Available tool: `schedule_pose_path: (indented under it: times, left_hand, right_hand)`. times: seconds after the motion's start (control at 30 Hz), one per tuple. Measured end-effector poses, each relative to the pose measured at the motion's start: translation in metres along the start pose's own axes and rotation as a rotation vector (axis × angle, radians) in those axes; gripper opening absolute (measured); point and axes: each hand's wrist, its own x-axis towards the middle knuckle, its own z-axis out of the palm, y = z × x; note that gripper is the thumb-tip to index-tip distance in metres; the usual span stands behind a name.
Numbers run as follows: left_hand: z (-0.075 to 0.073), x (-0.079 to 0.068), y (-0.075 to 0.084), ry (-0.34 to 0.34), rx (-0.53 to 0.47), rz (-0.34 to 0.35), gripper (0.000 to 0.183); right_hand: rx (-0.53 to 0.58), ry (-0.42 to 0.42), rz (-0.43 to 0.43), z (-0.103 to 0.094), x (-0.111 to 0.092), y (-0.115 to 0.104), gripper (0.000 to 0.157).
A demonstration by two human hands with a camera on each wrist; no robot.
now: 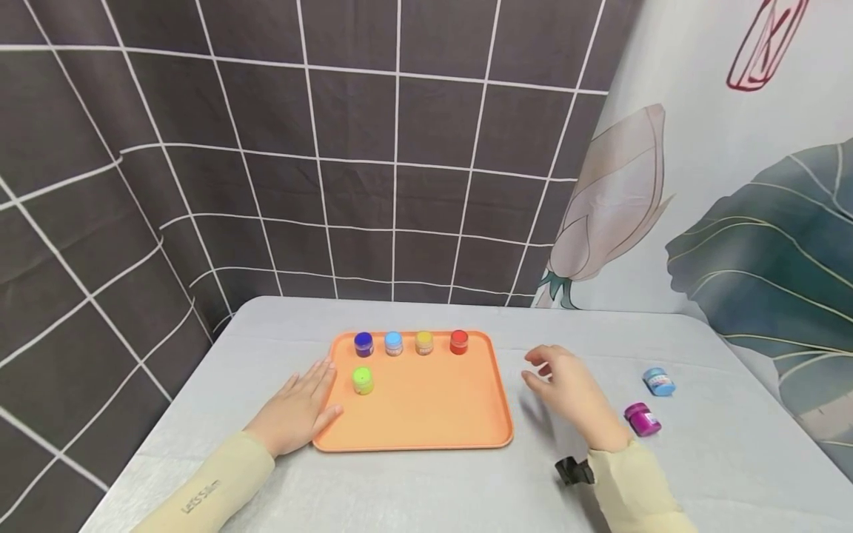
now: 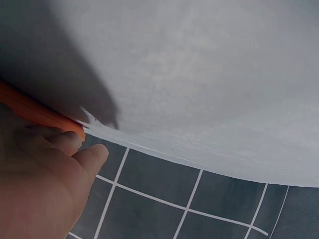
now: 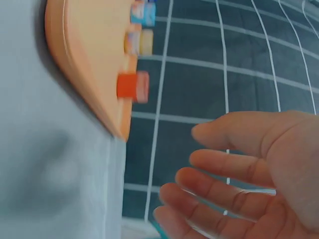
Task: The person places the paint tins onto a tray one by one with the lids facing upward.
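Observation:
My left hand [image 1: 298, 409] lies with extended fingers over the left rim of an orange tray [image 1: 426, 422]. In the left wrist view its fingers are right at the orange edge. On the tray's far side stand small jars: dark blue [image 1: 363, 344], light blue [image 1: 394, 343], yellow [image 1: 423, 343] and red [image 1: 458, 342]. A lime green jar [image 1: 363, 380] stands nearer, below the dark blue one. To the right of the tray my right hand [image 1: 566, 385] hovers above the table with loosely bent fingers and holds nothing; the right wrist view shows its fingers apart.
Right of my right hand, a blue jar [image 1: 659, 382] and a purple jar [image 1: 643, 420] lie on their sides on the pale tablecloth [image 1: 426, 492]. A black strap piece [image 1: 573, 471] hangs at the right wrist. Dark gridded curtain [image 1: 353, 185] rises behind the table.

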Motion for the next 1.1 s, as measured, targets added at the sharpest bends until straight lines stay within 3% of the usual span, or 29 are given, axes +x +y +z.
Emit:
schedule_pose_path:
  times: [0.43, 0.73, 1.1]
  left_hand:
    - [0.0, 0.001, 0.0, -0.013, 0.001, -0.007, 0.072]
    - [-0.001, 0.0, 0.002, -0.011, 0.005, -0.005, 0.072]
    - [0.0, 0.001, 0.001, -0.005, 0.01, -0.004, 0.072]
  right_hand:
    - [-0.093, -0.033, 0.235, -0.048, -0.012, 0.035, 0.034]
    - [-0.128, -0.16, 0.373, -0.069, -0.02, 0.058, 0.042]
    - [-0.077, -0.246, 0.529, -0.076, -0.029, 0.074, 0.02]
